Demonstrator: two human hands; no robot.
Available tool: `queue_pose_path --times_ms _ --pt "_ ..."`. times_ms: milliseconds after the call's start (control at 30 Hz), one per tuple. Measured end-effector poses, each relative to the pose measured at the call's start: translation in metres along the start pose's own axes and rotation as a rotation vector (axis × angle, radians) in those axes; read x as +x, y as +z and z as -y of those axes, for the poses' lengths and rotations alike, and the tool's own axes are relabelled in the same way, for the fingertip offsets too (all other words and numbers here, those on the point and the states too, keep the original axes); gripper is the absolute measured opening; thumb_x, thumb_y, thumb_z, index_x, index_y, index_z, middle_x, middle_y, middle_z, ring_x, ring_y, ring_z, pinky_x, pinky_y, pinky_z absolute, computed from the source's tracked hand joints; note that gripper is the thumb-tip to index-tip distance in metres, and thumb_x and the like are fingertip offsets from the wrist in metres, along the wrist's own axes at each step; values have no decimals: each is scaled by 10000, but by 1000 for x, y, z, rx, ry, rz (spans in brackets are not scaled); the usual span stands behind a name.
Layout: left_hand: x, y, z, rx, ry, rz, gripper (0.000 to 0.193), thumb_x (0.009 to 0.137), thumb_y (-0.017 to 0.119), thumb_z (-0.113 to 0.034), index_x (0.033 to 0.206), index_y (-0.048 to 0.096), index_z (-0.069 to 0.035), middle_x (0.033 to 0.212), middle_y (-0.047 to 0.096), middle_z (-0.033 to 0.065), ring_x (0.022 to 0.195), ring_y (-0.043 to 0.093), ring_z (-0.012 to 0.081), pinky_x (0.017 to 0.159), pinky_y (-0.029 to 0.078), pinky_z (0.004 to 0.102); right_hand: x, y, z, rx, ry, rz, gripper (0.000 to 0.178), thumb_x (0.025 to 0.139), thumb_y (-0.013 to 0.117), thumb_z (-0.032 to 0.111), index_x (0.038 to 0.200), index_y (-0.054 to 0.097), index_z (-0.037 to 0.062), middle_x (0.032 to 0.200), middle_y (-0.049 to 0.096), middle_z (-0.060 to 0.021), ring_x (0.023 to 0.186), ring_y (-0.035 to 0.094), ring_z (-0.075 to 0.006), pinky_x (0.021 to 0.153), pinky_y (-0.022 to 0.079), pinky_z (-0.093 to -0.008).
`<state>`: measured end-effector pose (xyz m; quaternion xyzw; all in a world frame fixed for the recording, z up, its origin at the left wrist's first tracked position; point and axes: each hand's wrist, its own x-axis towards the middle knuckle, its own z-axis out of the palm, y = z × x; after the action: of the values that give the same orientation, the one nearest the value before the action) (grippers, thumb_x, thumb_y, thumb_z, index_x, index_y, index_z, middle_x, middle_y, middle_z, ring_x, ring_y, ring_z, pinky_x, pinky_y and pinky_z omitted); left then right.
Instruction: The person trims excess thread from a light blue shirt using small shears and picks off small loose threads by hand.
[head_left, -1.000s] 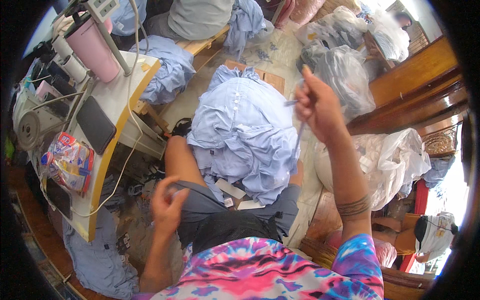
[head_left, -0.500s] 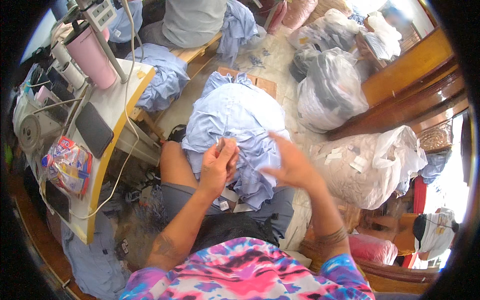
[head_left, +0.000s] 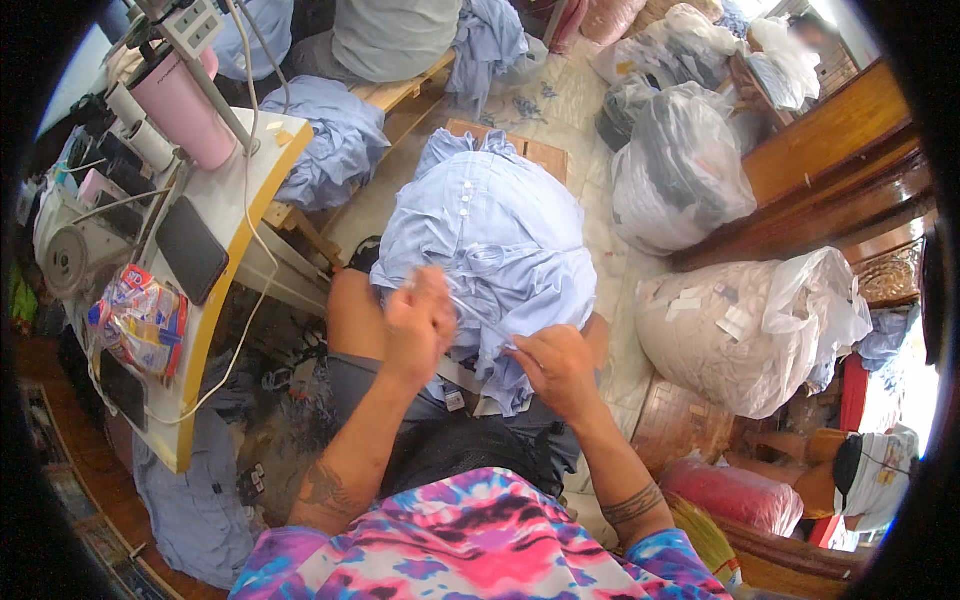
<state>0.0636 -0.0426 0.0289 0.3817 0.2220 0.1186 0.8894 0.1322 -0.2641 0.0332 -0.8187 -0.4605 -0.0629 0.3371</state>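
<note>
Now both hands have come together on the light blue shirt [head_left: 490, 240]: right hand [head_left: 555, 370] pinches fabric, left hand [head_left: 420, 325] closed, thread pulled short.

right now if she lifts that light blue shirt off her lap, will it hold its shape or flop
Probably flop: the light blue shirt drapes in soft folds over the knees. It looks thin, so likely light. The left hand and right hand already bunch it easily.
</note>
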Motion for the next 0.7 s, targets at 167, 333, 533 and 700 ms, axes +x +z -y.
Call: queue_pose_path --times_ms 167,333,533,700 --pt "7 -9 19 -79 60 -185 338 1074 619 -378 873 508 -130 624 391 -73 444 342 34 384 263 234 5 1 14 -57 -34 -13 214 817 802 79 1027 768 59 811 660 -63 753 622 -272 696 472 -399" --pt "-9 9 11 22 -28 27 336 1074 623 -367 869 504 -129 625 380 -74 453 348 43 400 271 248 3 8 9 -39 -97 -55 191 814 791 62 1002 761 44 783 641 -72 725 610 -278 670 463 -412" --pt "45 -46 4 -226 219 -288 294 1077 619 -326 878 512 -139 645 385 -64 460 337 57 387 262 244 -7 3 7 -58 -48 -63 144 832 771 50 975 754 47 770 633 -77 688 593 -278 641 445 -421" --pt "3 -32 -16 -13 142 -234 270 1079 616 -317 910 514 -132 657 397 -58 478 365 54 385 268 245 -2 -7 14 -62 -56 -54 210 805 812 80 1012 775 70 822 694 -51 754 650 -252 672 474 -383"
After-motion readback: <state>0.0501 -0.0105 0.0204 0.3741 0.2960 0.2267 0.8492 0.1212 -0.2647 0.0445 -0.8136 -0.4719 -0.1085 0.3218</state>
